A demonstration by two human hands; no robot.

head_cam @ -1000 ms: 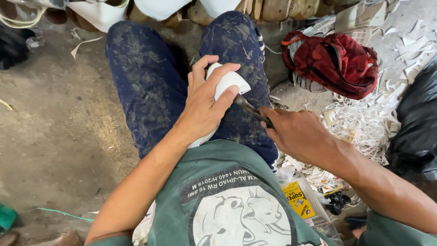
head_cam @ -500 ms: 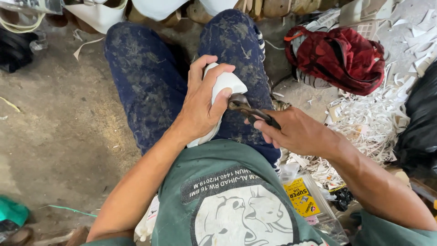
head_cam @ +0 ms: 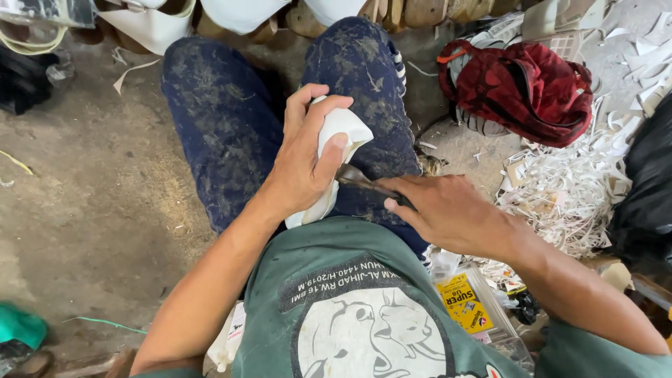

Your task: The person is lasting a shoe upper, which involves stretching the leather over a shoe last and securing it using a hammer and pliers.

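White, thin, pliable sheet piece (head_cam: pixel 341 133) appeared light and soft; left hand (head_cam: pixel 301 157) fingers clamped its folded edge, right hand (head_cam: pixel 448 210) fingers closed on dark metal cutter (head_cam: pixel 367 185).

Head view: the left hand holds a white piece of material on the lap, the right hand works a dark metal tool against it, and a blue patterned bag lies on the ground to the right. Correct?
Not quite: the patterned bag is red, not blue, as the head view shows. The rest stands: the left hand holds the white piece of material on the lap, and the right hand works the dark metal tool against it.
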